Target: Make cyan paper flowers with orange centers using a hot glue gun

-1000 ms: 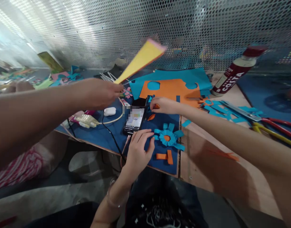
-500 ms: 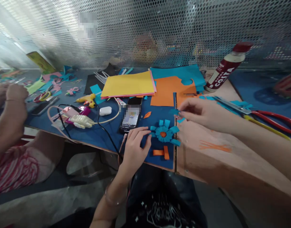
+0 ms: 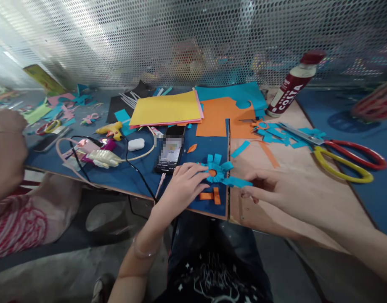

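One blue paper flower (image 3: 216, 178) lies near the table's (image 3: 212, 145) front edge.
The right hand (image 3: 274, 190) has reached a blue strip (image 3: 237, 182) at the flower's right, whether pinching is unclear; the left hand (image 3: 183, 184) rests unclenched against its left, so both now meet there.

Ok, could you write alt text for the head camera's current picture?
A person's left hand is at a blue paper flower, the right hand at a blue strip on its other side. Around them lie a smartphone, orange paper and scissors; a Costa bottle stands behind.
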A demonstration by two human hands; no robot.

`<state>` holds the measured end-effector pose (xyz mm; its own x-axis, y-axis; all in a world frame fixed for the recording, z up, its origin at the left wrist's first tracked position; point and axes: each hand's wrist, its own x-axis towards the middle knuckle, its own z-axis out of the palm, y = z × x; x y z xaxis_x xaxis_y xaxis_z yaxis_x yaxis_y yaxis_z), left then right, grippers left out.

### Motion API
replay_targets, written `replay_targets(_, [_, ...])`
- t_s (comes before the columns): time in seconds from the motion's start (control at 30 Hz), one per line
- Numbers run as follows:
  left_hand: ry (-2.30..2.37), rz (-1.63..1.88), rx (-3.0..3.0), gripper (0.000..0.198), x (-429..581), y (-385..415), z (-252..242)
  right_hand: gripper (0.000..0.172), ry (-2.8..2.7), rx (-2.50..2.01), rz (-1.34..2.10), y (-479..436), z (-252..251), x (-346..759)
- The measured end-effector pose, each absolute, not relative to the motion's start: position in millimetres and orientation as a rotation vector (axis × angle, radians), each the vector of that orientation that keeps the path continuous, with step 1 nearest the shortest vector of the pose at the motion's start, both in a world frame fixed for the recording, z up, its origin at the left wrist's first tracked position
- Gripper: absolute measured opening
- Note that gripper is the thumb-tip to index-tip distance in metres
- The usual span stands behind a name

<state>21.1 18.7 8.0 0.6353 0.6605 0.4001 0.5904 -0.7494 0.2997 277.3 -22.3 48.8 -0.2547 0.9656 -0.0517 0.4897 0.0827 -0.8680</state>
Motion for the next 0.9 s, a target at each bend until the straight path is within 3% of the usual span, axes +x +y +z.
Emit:
replay_targets(0.17, [0.969, 0.746, 2.788, 0.027, 24, 21, 9, 0.038, -1.841, -1.491, 1.106, -18, 50, 285])
replay_targets(0.6, [0.904, 0.808, 2.767, 0.016, 28, 22, 5, 0.043, -2.257, -1.447, 0.514, 4, 16, 298])
replay_targets(0.9, [0.91, 0.763, 2.849, 0.017, 30, 22, 3, 0.036, -2.293, -1.43, 0.556, 9, 16, 293])
